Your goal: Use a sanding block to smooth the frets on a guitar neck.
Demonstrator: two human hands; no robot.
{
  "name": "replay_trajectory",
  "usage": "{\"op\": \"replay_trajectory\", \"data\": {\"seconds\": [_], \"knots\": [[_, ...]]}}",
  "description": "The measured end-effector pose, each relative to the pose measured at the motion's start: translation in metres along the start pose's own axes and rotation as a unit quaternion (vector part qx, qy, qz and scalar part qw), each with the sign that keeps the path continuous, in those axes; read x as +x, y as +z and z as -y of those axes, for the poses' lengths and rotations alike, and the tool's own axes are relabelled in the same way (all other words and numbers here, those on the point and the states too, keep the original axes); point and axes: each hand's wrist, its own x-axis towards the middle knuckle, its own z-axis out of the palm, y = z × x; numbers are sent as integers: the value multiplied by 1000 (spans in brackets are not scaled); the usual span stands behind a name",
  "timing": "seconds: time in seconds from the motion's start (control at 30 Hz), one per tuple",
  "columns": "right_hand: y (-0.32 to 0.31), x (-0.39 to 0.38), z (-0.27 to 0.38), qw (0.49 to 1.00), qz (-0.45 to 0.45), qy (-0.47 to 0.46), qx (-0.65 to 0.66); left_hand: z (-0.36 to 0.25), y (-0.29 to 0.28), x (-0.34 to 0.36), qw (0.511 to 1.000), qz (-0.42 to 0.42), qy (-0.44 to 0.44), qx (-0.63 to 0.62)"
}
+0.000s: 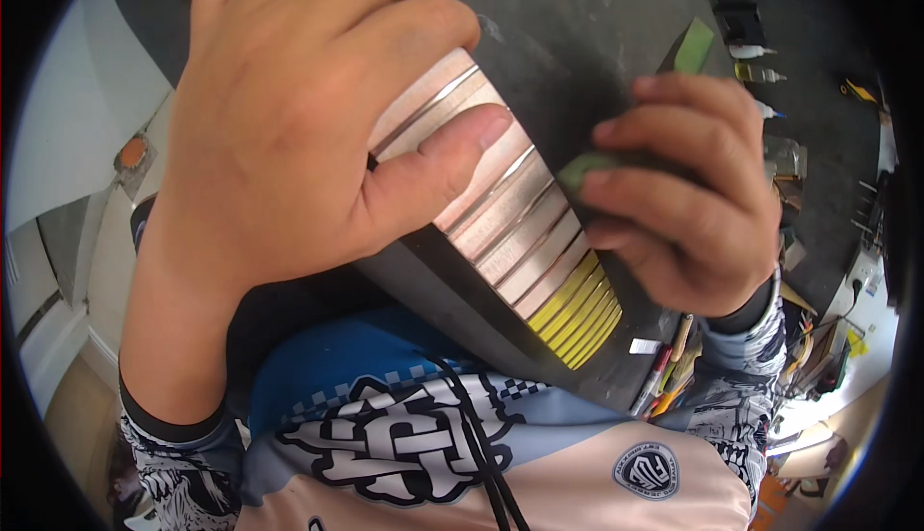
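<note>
Across the middle lies what looks like a guitar neck, tilted from upper left to lower right. Pinkish strips, then yellow ones at its lower end, fill the spaces between thin shiny frets. My left hand is closed over its upper part, thumb lying on the strips and the other fingers curled past its far edge. Close to the right edge of the neck, my right hand pinches a green strip, slightly blurred, perhaps abrasive paper. Its tip is near the frets; whether it touches them I cannot tell.
Beyond my right hand, a green piece shows on the dark table; whether it belongs to the held strip is unclear. Small bottles and a yellow cutter lie at the right. Pens are near my right sleeve.
</note>
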Motion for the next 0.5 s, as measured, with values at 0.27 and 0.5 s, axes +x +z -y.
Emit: {"op": "replay_trajectory", "data": {"seconds": [0.27, 0.5], "knots": [[20, -11, 43, 984, -88, 149, -46, -3, -2, 3, 999, -28, 34, 3], [24, -6, 60, 976, -79, 158, -124, -2, 2, 2, 999, -31, 29, 14]]}}
